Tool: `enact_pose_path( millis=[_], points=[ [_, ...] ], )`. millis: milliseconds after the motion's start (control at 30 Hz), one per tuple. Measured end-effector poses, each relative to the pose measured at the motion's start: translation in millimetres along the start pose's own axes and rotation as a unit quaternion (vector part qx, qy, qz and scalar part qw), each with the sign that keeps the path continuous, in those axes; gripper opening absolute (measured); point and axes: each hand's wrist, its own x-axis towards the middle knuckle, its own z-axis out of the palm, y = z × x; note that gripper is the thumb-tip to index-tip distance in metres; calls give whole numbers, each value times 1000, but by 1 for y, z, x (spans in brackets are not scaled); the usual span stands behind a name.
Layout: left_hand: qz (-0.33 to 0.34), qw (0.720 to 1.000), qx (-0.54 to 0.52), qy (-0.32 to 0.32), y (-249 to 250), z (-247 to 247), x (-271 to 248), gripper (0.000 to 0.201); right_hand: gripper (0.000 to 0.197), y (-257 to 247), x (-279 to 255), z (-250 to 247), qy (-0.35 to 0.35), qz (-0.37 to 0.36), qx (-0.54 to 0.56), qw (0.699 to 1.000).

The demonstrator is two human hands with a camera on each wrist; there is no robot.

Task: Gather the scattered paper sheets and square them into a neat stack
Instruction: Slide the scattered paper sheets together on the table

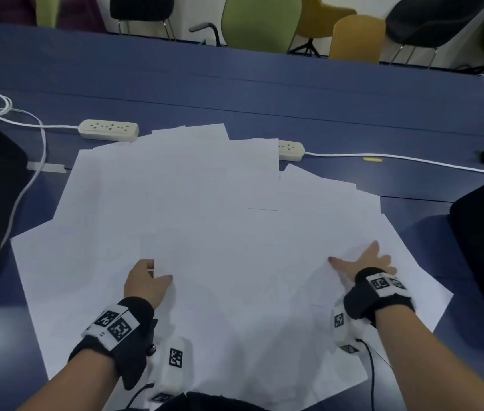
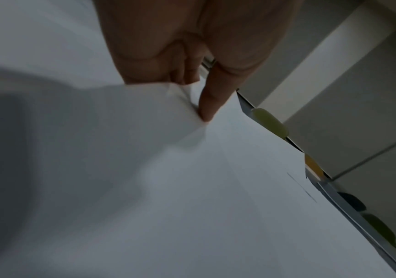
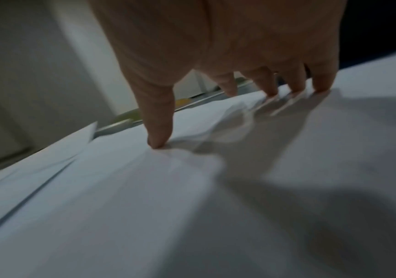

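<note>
Paper sheets (image 1: 205,203): thin, white, seemingly smooth rectangles.

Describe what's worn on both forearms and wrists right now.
Both forearms are bare, without sleeves. Behind the left hand and the right hand sits a black fabric wrist wrap carrying white blocks printed with black square tag markers. Thin black cables trail back from each.

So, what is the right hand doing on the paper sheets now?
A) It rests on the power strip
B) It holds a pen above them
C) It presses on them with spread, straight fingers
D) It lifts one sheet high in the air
C: the right hand lies flat with fingers spread on the paper sheets.
</note>
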Motion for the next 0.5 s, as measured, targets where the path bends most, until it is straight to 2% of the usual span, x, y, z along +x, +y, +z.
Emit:
enact_pose_path(
  millis=[100, 133, 267, 500],
  points=[
    [0, 999, -17, 27, 8, 4, 0, 30, 108, -9, -7, 13, 13, -84, -7, 996],
    [0, 999, -24, 31, 11, 5, 0, 32, 109, -9, -7, 15, 19, -78, 7, 997],
    [3, 999, -46, 22, 17, 10, -2, 43, 99, 1, 7, 3, 68, 47, 76, 994],
    [2, 999, -43, 27, 17, 15, -4, 45, 84, -5, 21, -12, -6, 54, 120, 991]
  ],
)
